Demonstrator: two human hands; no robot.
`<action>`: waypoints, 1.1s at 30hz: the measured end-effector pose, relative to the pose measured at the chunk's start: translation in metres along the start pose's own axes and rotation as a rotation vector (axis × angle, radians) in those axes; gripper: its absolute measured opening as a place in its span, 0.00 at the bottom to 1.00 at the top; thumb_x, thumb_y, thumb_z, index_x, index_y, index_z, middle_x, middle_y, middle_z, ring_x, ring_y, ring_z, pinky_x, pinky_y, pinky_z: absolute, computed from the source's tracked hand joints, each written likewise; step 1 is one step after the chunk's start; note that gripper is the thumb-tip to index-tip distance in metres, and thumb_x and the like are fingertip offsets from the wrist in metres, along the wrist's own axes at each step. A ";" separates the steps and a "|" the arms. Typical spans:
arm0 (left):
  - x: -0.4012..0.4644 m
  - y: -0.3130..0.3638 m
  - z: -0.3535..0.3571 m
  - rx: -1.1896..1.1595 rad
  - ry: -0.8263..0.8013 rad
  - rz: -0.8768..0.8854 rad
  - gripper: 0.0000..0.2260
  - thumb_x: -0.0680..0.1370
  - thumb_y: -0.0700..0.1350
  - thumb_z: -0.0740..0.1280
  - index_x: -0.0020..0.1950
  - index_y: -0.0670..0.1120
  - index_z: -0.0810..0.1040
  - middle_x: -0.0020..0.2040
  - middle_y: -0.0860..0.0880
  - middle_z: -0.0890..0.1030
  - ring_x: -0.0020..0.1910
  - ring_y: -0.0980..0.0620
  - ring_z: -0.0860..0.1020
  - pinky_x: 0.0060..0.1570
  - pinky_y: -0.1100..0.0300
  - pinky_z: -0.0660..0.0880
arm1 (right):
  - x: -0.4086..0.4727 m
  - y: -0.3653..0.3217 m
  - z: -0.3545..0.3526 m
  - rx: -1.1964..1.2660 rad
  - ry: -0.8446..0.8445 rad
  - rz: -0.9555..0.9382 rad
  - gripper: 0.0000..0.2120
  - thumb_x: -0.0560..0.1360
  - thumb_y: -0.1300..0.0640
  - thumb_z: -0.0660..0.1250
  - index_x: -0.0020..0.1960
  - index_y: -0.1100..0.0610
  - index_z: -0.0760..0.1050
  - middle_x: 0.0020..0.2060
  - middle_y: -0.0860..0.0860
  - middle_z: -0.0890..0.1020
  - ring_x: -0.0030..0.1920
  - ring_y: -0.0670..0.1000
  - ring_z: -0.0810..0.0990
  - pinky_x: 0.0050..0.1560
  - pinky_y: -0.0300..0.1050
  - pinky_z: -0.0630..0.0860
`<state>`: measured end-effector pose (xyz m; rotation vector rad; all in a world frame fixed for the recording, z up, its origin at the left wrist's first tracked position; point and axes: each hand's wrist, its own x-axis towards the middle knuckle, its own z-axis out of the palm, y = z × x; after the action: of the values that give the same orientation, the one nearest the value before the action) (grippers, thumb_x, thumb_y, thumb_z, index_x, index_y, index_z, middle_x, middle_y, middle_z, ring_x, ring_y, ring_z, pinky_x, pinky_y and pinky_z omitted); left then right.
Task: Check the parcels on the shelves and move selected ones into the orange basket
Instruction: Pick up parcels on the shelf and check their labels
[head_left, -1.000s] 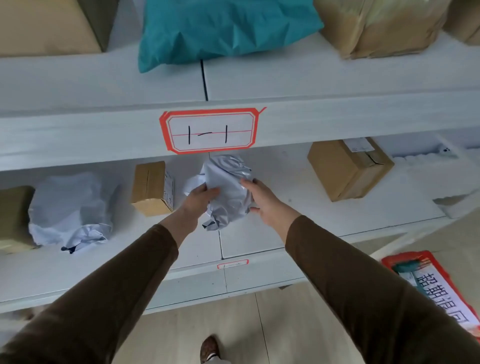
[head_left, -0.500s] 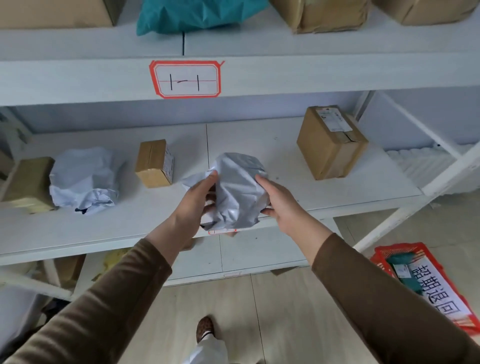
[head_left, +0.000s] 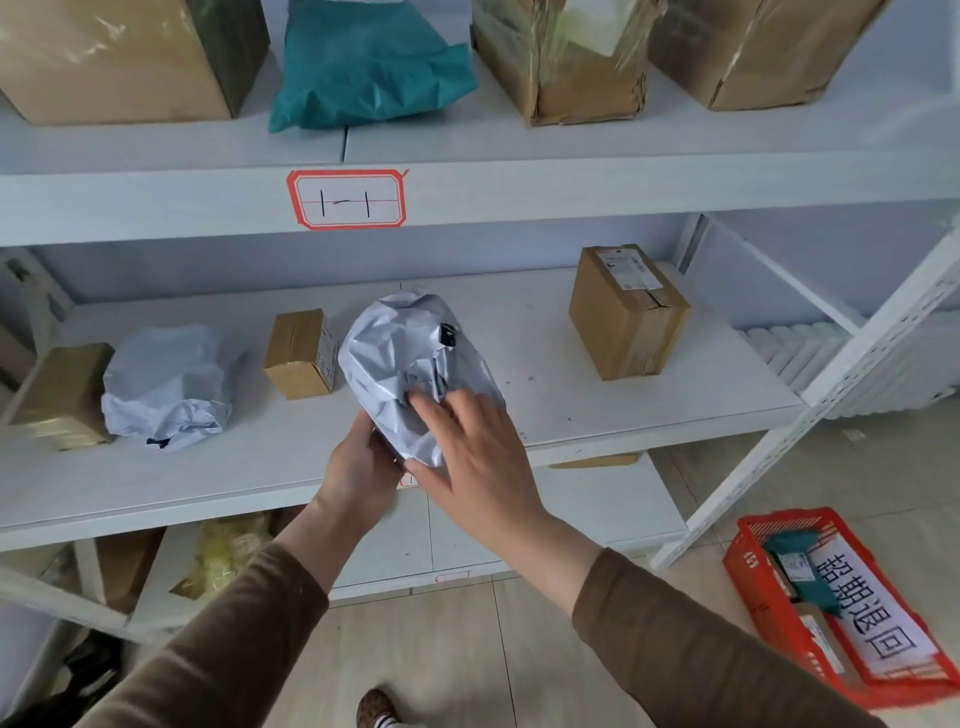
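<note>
since half a second ago, the right hand has shifted from the parcel's side onto its front, fingers now spread flat against the crumpled grey parcel, which stands more upright. left hand grips the parcel from beneath, holding it in front of the middle shelf. orange basket sits on the floor at lower right, well apart; a small brown box and a second grey bag lie on the shelf behind.

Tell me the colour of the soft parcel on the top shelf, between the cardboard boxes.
Teal: a crinkled plastic mailer bag, clearest in the head view.
</note>
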<state>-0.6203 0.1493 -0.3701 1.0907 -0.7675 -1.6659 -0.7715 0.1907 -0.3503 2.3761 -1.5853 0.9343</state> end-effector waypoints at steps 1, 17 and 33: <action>-0.001 0.001 0.001 0.010 0.015 0.086 0.19 0.88 0.51 0.54 0.75 0.44 0.72 0.71 0.42 0.78 0.58 0.45 0.83 0.50 0.57 0.83 | -0.004 0.005 0.001 0.041 0.008 0.015 0.29 0.75 0.47 0.71 0.74 0.53 0.69 0.57 0.52 0.74 0.56 0.54 0.74 0.59 0.49 0.74; -0.030 0.025 0.026 0.189 -0.066 0.298 0.33 0.78 0.73 0.47 0.74 0.58 0.73 0.69 0.53 0.81 0.69 0.52 0.79 0.68 0.48 0.73 | -0.025 0.080 0.023 0.248 0.156 0.221 0.27 0.77 0.69 0.69 0.70 0.53 0.64 0.64 0.55 0.77 0.60 0.56 0.81 0.50 0.40 0.80; -0.011 0.020 0.021 0.347 -0.036 0.164 0.08 0.77 0.42 0.75 0.41 0.45 0.78 0.34 0.51 0.82 0.33 0.51 0.82 0.31 0.63 0.75 | -0.003 0.077 -0.002 1.224 -0.195 0.834 0.22 0.77 0.28 0.57 0.66 0.31 0.75 0.69 0.33 0.76 0.76 0.42 0.67 0.77 0.52 0.64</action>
<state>-0.6306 0.1530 -0.3413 1.2002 -1.1685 -1.4499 -0.8406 0.1600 -0.3675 2.3030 -2.6882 2.4668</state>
